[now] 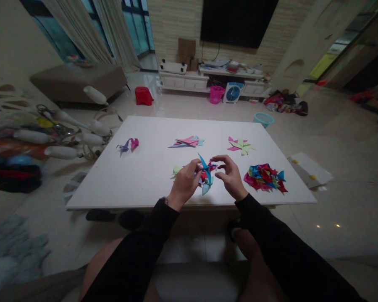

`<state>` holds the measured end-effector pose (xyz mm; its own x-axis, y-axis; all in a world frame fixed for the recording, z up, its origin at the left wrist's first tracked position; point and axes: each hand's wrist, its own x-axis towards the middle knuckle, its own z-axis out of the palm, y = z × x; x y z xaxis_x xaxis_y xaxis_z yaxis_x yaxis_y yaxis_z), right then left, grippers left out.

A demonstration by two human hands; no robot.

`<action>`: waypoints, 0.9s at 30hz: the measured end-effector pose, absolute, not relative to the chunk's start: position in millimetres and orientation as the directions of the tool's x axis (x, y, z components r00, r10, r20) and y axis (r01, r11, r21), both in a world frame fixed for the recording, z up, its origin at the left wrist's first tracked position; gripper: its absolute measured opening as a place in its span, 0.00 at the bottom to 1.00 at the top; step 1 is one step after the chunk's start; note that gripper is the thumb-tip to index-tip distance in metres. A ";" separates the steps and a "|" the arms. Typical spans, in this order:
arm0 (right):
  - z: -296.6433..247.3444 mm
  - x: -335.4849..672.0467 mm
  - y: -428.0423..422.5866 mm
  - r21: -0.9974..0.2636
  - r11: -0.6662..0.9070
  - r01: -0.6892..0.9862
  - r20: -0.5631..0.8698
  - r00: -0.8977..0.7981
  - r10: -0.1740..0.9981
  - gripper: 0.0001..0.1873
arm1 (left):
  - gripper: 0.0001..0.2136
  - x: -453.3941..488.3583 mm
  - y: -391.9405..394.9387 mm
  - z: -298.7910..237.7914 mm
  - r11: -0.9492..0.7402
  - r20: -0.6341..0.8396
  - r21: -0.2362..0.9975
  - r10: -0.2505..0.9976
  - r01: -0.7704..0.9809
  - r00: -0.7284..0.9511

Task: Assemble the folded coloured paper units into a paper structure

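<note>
My left hand [185, 181] pinches a blue folded-paper crane [205, 167] between thumb and fingers, above the near middle of the white table [138, 167]. Just right of the crane is my right hand [229, 175], its thumb and forefinger curved and apart, with nothing plainly gripped. Under and around the hands lie more folded papers, including a light-blue piece [206, 187] and a pale green one [176, 170], partly covered by my fingers. A heap of red, blue and green folded papers [266, 177] rests to the right of my right hand.
Farther back lie a stack of flat folded strips [187, 141] and a green-and-pink group [241, 145]. A purple crane [124, 147] and a magenta one [134, 144] stand at the left. Beyond the table are a red stool [143, 96] and a pink bin [216, 95].
</note>
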<state>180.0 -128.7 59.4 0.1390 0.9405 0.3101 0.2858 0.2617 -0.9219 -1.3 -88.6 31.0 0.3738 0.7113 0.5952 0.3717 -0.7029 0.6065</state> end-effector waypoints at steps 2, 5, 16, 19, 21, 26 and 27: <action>59.7 180.6 -130.0 -0.898 0.291 0.329 0.333 0.077 0.940 0.23 | 0.16 -1.4 -88.5 30.1 -0.711 0.591 0.600 0.703 0.367 0.396; 56.0 180.5 -130.2 -0.885 0.295 0.360 0.326 0.027 0.945 0.24 | 0.16 -1.9 -88.8 29.9 -0.725 0.586 0.591 0.687 0.353 0.429; 51.9 179.1 -128.3 -0.888 0.284 0.362 0.297 -0.020 0.955 0.23 | 0.17 -2.7 -89.9 30.9 -0.719 0.569 0.595 0.693 0.359 0.443; 53.1 181.1 -128.9 -0.858 0.288 0.426 0.333 0.034 0.942 0.22 | 0.17 -2.6 -89.1 31.3 -0.726 0.588 0.583 0.687 0.364 0.428; 54.0 182.6 -129.1 -0.843 0.291 0.452 0.357 0.064 0.932 0.21 | 0.17 -2.8 -88.8 32.0 -0.729 0.597 0.581 0.684 0.362 0.420; 55.5 183.2 -128.4 -0.851 0.279 0.444 0.353 0.092 0.931 0.17 | 0.16 -2.7 -89.5 33.3 -0.733 0.605 0.580 0.680 0.356 0.415; 55.5 182.9 -128.2 -0.854 0.278 0.440 0.351 0.093 0.932 0.17 | 0.16 -2.6 -89.6 33.4 -0.734 0.607 0.579 0.679 0.355 0.414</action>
